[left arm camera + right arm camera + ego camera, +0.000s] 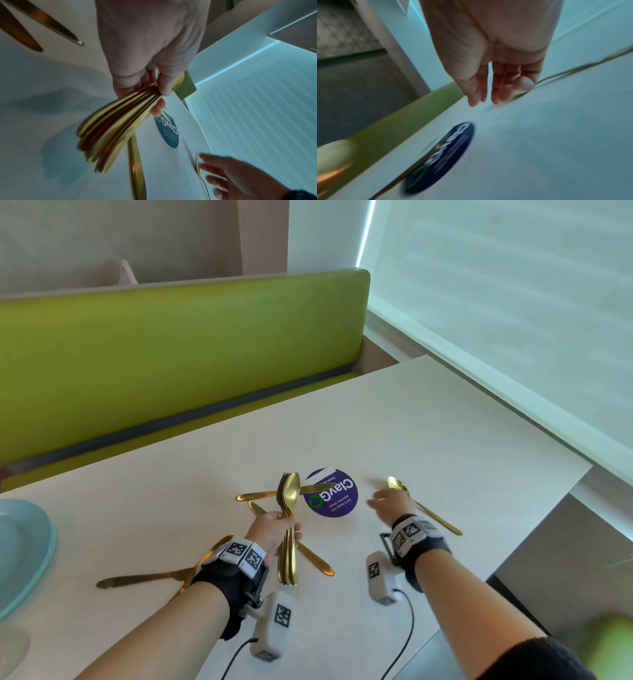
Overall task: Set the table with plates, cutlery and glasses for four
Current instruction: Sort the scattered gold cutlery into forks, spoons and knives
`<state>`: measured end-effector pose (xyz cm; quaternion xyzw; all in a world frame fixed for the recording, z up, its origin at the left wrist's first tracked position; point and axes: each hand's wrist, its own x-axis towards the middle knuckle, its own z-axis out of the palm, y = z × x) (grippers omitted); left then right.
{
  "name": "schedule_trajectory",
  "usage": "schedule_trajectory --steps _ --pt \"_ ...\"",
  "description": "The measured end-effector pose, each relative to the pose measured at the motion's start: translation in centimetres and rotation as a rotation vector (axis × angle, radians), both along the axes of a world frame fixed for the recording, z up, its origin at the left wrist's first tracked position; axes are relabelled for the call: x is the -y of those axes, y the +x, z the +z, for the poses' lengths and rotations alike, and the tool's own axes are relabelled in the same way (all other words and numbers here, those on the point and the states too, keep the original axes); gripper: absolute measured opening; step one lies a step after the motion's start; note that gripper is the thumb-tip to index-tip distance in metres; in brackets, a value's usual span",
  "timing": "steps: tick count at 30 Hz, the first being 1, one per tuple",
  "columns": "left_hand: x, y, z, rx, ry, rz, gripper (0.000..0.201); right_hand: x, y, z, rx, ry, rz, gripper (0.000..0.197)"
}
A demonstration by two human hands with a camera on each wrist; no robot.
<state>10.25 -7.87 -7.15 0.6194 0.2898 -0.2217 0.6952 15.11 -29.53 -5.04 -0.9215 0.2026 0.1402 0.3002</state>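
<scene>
My left hand [274, 530] [150, 83] grips a stacked bundle of gold spoons and forks [288, 508] [109, 129] by the handles, bowls pointing away from me. Several gold knives lie loose on the white table [428, 422]: one [270, 494] crosses behind the bundle, one [317, 559] lies near my left wrist, another [144, 578] lies at the left. A single gold spoon [423, 508] [583, 66] lies flat at the right. My right hand [387, 499] [496, 86] hovers beside it with straight fingers, holding nothing. Pale blue plates [24, 546] are stacked at the left edge.
A round purple sticker [332, 493] [440, 155] [169, 133] marks the table middle. A green bench [178, 347] runs along the far side. A window blind [513, 302] borders the right edge. A clear glass rim [12, 648] shows at bottom left.
</scene>
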Motion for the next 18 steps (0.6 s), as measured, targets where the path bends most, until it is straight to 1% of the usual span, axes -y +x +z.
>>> schedule_trajectory --steps 1,3,6,8,10,14,16,18 --pt "0.0 0.1 -0.3 -0.001 0.009 0.011 0.014 1.7 0.6 0.0 -0.028 -0.12 -0.04 0.029" --pt "0.0 0.4 -0.7 0.001 0.026 0.02 0.013 4.6 1.1 -0.1 -0.062 -0.245 -0.099 0.029" --pt "0.1 0.7 -1.0 0.0 0.03 0.01 0.012 7.0 1.6 -1.1 -0.102 -0.347 -0.059 0.032" --pt "0.4 1.0 -1.2 -0.004 0.021 0.01 0.012 7.6 1.6 -1.9 -0.158 -0.39 -0.017 0.029" --pt "0.5 1.2 -1.3 -0.013 0.011 0.013 0.011 8.0 1.6 -2.6 -0.177 -0.429 0.002 0.028" --pt "0.9 1.5 -1.4 -0.022 0.022 0.003 0.01 7.8 1.3 -3.2 -0.143 -0.453 -0.017 0.028" --pt "1.1 1.5 -1.4 -0.023 0.027 -0.003 0.009 7.0 1.2 -3.0 -0.119 -0.403 -0.026 0.027" --pt "1.3 1.4 -1.3 -0.024 0.024 -0.009 0.008 5.7 1.2 -2.3 -0.061 -0.293 -0.027 0.023"
